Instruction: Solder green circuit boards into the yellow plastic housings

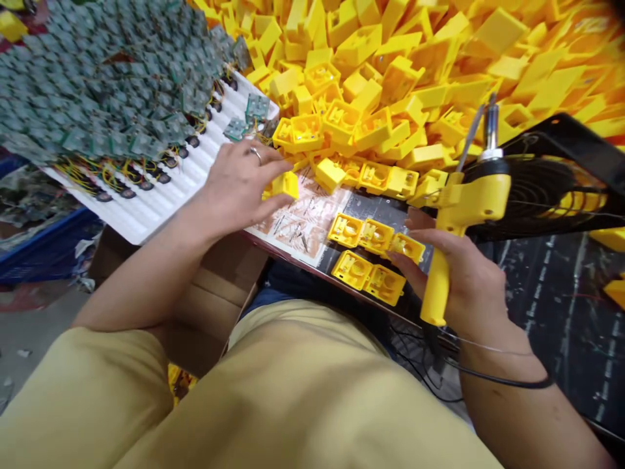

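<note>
My left hand (239,185), with a ring on one finger, has its thumb and fingers closed around a small yellow plastic housing (286,185) near the white foam tray. My right hand (469,280) holds a yellow soldering gun (439,280) by its grip, metal tip pointing up and away. The thumb and fingertips of that hand reach past the gun to an open yellow housing (407,247) at the end of a short row. Beside it, more open housings (375,236) lie face up, and a second row (350,270) sits nearer to me.
A large heap of yellow housings (371,85) covers the table's back. Green circuit boards with wires (122,85) are piled on the white foam tray (170,189) at left. A black fan-like frame (551,176) stands right, and a black cable (498,378) hangs by my right wrist.
</note>
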A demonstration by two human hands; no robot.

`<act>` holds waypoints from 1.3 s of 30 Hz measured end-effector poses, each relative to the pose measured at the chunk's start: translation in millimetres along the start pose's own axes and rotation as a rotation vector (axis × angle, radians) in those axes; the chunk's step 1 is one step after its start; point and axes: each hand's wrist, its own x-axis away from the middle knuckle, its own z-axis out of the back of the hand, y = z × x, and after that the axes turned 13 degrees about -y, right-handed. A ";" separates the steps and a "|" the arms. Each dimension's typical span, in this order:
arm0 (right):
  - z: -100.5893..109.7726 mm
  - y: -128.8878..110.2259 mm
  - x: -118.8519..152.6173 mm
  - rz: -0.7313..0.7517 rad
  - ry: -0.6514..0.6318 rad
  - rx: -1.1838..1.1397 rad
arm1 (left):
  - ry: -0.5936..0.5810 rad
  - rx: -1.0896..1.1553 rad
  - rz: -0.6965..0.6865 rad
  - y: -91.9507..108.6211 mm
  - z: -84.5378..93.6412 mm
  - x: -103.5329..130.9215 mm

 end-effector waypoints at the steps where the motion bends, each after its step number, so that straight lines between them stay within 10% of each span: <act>1: -0.2 -1.1 1.7 -0.003 0.016 0.002 | -0.025 -0.019 -0.002 -4.8 -3.0 2.9; 7: 4.4 -12.8 13.6 -0.056 0.050 0.031 | -0.015 0.002 -0.129 13.3 -5.9 2.0; 13: 12.4 -23.9 23.6 -0.101 0.054 0.029 | -0.347 -0.132 -0.361 43.5 13.6 4.1; 21: 7.8 -19.5 27.1 -0.094 0.031 0.051 | -0.146 0.082 -0.375 33.8 -32.9 28.9; 34: 14.4 -26.8 38.0 -0.135 0.066 0.028 | -0.182 -0.125 -0.032 71.8 -21.4 41.6; 39: 14.8 -24.7 41.4 -0.064 -0.025 -0.058 | -0.189 0.238 -0.222 61.9 -17.7 40.7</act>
